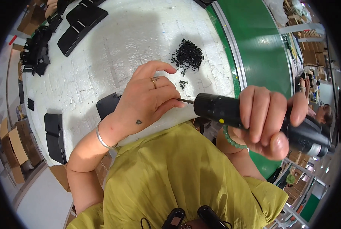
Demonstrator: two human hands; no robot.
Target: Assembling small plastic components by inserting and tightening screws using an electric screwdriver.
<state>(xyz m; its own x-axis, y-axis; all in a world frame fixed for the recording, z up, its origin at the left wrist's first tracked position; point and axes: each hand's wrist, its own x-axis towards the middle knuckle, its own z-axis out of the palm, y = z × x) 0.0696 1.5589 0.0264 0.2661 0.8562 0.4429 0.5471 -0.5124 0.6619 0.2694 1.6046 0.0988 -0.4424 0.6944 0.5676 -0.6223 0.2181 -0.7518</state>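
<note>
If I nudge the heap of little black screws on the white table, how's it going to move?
The heap of screws will probably spread rather than slide as one block, since it is loose, separate pieces. Each looks slim and elongated, so some may roll. The white tabletop looks glossy, so they might skid easily.

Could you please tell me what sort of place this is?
Probably an assembly workshop: a screwdriver in the right hand, loose screws piled on the table, and boxes at left.
</note>
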